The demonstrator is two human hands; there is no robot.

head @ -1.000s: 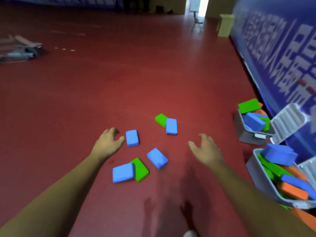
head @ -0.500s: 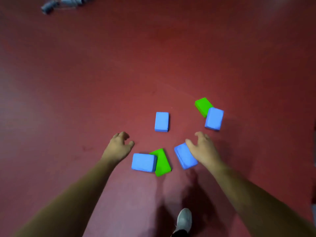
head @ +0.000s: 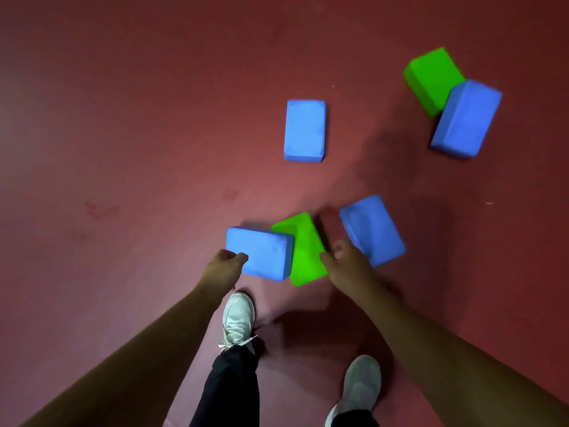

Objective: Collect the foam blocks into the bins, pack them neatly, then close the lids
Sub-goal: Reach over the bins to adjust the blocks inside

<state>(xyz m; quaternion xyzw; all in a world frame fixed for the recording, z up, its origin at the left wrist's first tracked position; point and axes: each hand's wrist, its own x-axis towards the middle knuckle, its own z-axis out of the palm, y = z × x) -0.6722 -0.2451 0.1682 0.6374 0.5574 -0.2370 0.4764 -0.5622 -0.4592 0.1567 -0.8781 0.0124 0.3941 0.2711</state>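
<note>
Blue block [head: 258, 252], long axis crosswise — left hand [head: 223, 268] seemingly grips it

No readable text, label or number shows anywhere; blocks and floor are plain.

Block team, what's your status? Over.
Left hand grips leftmost blue block. Right hand by lower green block, grip unclear. Six blocks loose on floor.

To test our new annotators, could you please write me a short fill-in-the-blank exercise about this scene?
1. The left hand touches the near blue block, which lies against a ___ block.
2. In all, ___ blue blocks lie on the red floor.
3. The far green block touches a ___ block.
Missing words: green; four; blue.
</note>
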